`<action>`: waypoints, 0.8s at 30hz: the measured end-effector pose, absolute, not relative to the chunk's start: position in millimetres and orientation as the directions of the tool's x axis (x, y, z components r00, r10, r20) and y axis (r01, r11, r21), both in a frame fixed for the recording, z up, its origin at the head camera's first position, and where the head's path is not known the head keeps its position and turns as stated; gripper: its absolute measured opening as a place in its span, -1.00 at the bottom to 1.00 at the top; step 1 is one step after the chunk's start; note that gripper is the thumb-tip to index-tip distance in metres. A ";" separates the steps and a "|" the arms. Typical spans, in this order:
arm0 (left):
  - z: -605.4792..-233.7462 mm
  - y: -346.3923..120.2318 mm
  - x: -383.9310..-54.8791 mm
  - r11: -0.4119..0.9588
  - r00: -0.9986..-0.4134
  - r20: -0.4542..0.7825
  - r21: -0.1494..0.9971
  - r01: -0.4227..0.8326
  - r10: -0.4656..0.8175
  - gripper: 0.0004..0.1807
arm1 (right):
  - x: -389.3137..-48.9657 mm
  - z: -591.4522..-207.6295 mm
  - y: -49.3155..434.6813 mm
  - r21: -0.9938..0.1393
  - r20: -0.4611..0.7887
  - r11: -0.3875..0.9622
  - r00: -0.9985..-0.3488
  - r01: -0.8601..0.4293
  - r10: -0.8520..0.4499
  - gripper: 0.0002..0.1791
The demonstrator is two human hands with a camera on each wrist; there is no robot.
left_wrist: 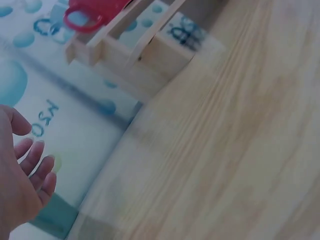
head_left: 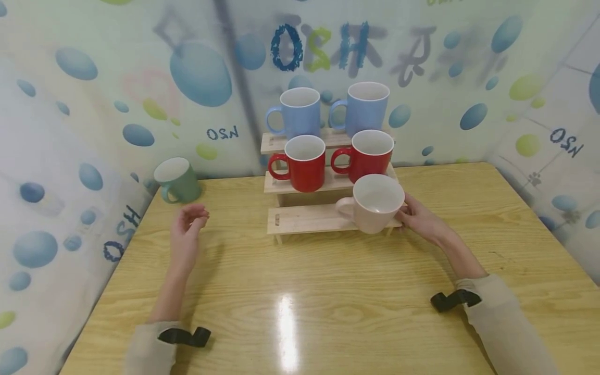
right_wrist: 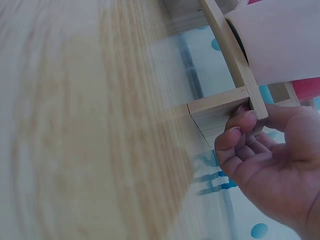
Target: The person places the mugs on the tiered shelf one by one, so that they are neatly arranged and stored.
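A three-tier wooden mug rack (head_left: pixel 307 219) stands on the table. My right hand (head_left: pixel 425 221) pinches the right end of its lowest board, thumb above and curled fingers below in the right wrist view. Beside the thumb, on that board, sits a pale pink mug (head_left: pixel 375 211), handle to the left. Two red mugs (head_left: pixel 307 174) (head_left: pixel 370 164) occupy the middle tier, and two blue mugs (head_left: pixel 302 120) (head_left: pixel 367 112) the top one. My left hand (head_left: pixel 186 237) hovers left of the rack, fingers loosely bent around nothing. Just beyond it a green mug (head_left: pixel 183 185) leans tilted at the table's back left.
The wooden-patterned table (head_left: pixel 234 291) ends at a wall covering (head_left: pixel 140 104) printed with blue and green dots, which also closes in both sides. Dark wrist straps (head_left: pixel 185 337) (head_left: pixel 454 300) sit on both sleeves.
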State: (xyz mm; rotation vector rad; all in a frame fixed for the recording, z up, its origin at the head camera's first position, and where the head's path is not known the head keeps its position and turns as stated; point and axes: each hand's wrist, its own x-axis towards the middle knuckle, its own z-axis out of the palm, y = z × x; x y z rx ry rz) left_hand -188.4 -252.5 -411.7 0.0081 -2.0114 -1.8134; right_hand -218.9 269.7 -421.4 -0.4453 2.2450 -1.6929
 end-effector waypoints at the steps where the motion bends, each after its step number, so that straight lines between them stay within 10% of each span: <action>1: -411.7 -257.4 -189.3 0.148 -0.903 0.298 0.953 0.264 -0.308 -0.80 | -218.9 -421.7 269.6 -0.963 -0.048 0.262 -0.909 -0.069 -0.413 -0.31; 24: -411.2 -317.7 -211.9 0.109 -0.821 0.041 0.994 -0.026 -0.570 -0.46 | -219.6 -423.3 270.3 -0.958 -0.034 0.273 -0.908 -0.090 -0.418 -0.34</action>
